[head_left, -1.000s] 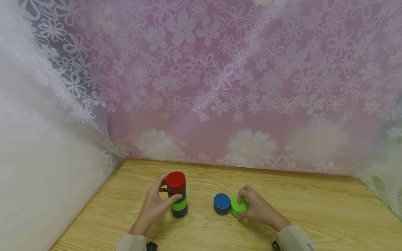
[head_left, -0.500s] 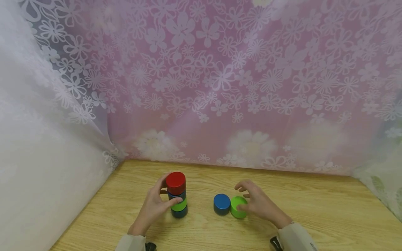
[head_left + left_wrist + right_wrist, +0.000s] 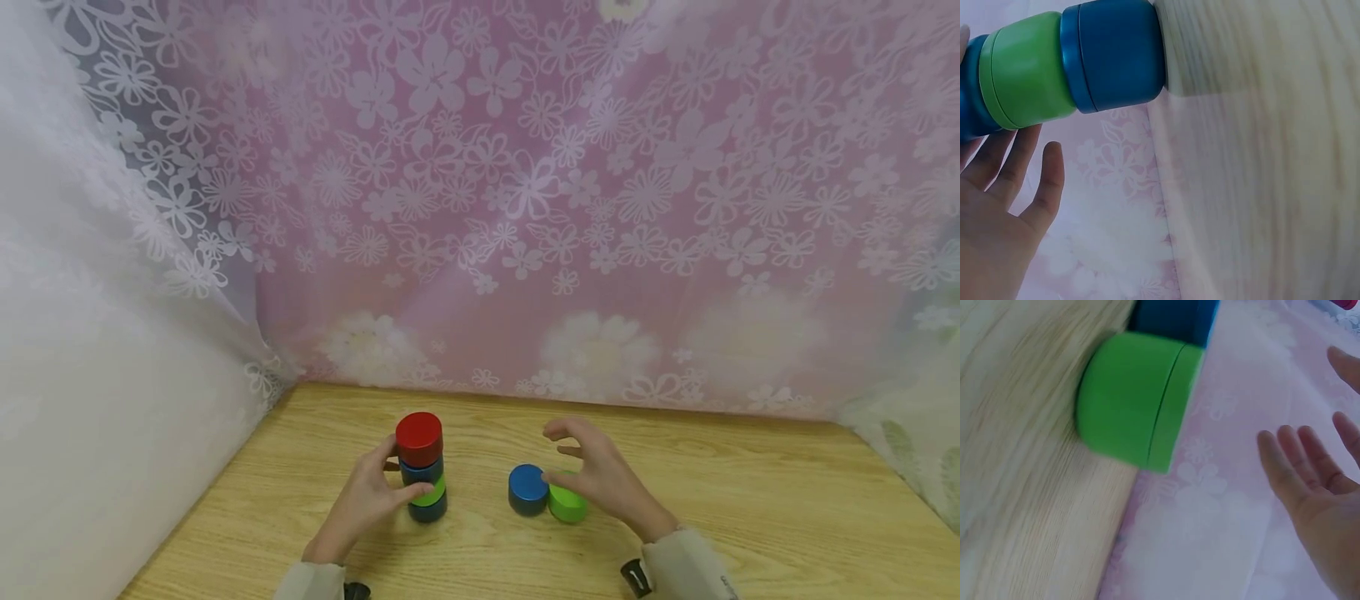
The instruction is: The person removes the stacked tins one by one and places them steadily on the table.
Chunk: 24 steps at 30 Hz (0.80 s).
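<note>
A stack of small round lidded tins stands upright on the table at left: red (image 3: 419, 439) on top, then blue, green (image 3: 1032, 70) and dark blue (image 3: 1119, 53) at the bottom. My left hand (image 3: 367, 498) holds the stack from the left, thumb in front, fingers behind. To the right sit a loose blue tin (image 3: 528, 491) and a loose green tin (image 3: 568, 507) side by side. Spread over these two is my right hand (image 3: 609, 481), fingers loosely bent with nothing between them. In the right wrist view its fingers are apart from the green tin.
The wood-grain table (image 3: 750, 508) meets a pink flowered cloth (image 3: 480, 208) at its back edge. A white cloth (image 3: 112, 400) hangs along the left side, and pale cloth also borders the right.
My right hand has let go of the loose green tin, opened, and moved up and left toward the blue one. The left hand stays at the stack.
</note>
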Each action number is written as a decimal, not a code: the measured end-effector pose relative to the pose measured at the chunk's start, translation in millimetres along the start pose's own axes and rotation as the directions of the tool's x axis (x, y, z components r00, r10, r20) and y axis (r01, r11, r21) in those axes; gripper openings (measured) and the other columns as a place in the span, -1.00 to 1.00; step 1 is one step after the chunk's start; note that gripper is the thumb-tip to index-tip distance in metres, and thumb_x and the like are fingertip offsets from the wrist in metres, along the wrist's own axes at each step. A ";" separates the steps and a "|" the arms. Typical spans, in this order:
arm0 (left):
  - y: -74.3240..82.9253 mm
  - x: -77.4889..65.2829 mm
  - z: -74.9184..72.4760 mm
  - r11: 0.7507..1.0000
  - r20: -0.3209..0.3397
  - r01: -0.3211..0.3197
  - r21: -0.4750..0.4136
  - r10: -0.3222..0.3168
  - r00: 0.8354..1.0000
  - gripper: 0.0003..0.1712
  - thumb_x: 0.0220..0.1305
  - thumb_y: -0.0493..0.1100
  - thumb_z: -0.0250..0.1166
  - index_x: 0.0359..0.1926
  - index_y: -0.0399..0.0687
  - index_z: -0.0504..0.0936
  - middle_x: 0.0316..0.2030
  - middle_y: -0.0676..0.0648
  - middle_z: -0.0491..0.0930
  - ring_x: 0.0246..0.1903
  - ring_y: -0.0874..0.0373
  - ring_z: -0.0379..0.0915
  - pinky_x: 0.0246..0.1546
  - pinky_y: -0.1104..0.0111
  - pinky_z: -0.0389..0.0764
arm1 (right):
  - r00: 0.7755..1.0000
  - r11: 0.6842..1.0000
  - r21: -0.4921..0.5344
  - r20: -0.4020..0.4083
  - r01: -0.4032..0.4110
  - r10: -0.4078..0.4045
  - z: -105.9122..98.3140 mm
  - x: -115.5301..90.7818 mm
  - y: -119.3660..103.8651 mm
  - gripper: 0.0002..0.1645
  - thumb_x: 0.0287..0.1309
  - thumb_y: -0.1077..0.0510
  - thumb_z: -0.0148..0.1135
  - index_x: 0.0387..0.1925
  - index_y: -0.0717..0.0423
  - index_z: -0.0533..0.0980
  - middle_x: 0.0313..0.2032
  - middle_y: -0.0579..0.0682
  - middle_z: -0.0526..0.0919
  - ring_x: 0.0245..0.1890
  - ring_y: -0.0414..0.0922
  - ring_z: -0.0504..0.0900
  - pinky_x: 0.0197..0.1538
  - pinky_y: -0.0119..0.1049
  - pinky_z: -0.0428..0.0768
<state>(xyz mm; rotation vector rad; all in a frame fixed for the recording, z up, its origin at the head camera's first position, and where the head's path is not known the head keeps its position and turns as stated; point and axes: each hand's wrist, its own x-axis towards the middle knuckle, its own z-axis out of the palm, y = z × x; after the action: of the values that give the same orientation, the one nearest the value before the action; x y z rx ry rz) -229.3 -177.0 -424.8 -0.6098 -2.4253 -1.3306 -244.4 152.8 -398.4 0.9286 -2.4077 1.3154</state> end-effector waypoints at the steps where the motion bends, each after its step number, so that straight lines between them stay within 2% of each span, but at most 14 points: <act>1: -0.9 0.2 -0.1 1.000 0.007 -0.002 0.009 0.002 1.000 -0.28 0.00 -0.23 0.64 0.18 -0.24 0.54 -0.03 -0.09 0.69 -0.04 -0.09 0.60 -0.06 0.16 0.66 | 1.000 1.000 0.004 -0.017 0.011 -0.011 1.2 1.4 -1.7 -0.40 -0.06 0.48 0.54 0.05 0.27 0.51 0.00 0.13 0.59 0.01 0.17 0.58 0.06 -0.01 0.67; 9: -2.5 0.8 -2.1 1.000 0.053 -0.005 0.016 0.004 0.999 -0.25 -0.01 -0.23 0.64 0.20 -0.26 0.51 -0.03 -0.14 0.69 -0.02 -0.15 0.61 -0.05 0.04 0.66 | 0.987 0.989 0.080 -0.110 0.127 -0.118 10.5 12.0 -14.7 -0.47 -0.06 0.50 0.53 -0.02 0.26 0.54 0.00 0.12 0.59 0.00 -0.04 0.59 0.03 -0.09 0.69; 16: -3.0 1.0 -2.4 1.000 0.070 -0.005 0.002 0.005 0.998 -0.27 0.03 -0.23 0.63 0.20 -0.28 0.50 -0.02 -0.17 0.69 -0.02 -0.16 0.61 -0.06 0.04 0.67 | 0.980 0.979 0.121 -0.130 0.166 -0.150 20.0 22.0 -19.6 -0.47 -0.08 0.54 0.51 -0.02 0.30 0.54 -0.01 0.15 0.60 -0.01 0.00 0.60 0.03 -0.07 0.69; 18: -4.0 1.2 -2.1 1.000 0.073 -0.004 -0.003 0.004 0.997 -0.27 0.03 -0.23 0.62 0.20 -0.28 0.50 -0.02 -0.17 0.69 -0.02 -0.16 0.61 -0.07 0.08 0.68 | 0.982 0.978 0.132 -0.125 0.160 -0.143 23.6 24.5 -21.9 -0.47 -0.06 0.53 0.50 -0.01 0.29 0.54 0.00 0.15 0.60 0.00 -0.03 0.60 0.04 -0.06 0.68; 21: -4.6 1.1 -2.2 1.000 0.069 0.007 -0.003 -0.007 0.998 -0.27 0.02 -0.23 0.63 0.19 -0.28 0.50 -0.03 -0.17 0.69 -0.02 -0.17 0.61 -0.07 0.12 0.68 | 0.986 0.977 0.156 -0.108 0.146 -0.130 29.2 27.9 -27.6 -0.49 -0.02 0.51 0.49 0.00 0.29 0.54 0.02 0.15 0.59 0.02 0.04 0.60 0.07 -0.03 0.67; 24: -4.0 0.5 -2.7 1.000 0.064 0.020 -0.004 -0.020 0.998 -0.27 0.00 -0.25 0.64 0.18 -0.27 0.50 -0.03 -0.18 0.68 -0.02 -0.18 0.60 -0.08 0.07 0.69 | 0.989 0.976 0.173 -0.086 0.135 -0.122 34.6 30.6 -32.9 -0.52 0.02 0.49 0.48 0.00 0.29 0.53 0.04 0.17 0.58 0.03 0.12 0.59 0.09 0.01 0.65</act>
<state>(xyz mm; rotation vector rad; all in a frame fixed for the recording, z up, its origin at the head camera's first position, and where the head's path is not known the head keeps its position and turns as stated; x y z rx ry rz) -231.5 -181.1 -426.1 -0.6405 -2.4862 -1.3449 -244.1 98.7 -381.1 1.0427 -2.1627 1.5072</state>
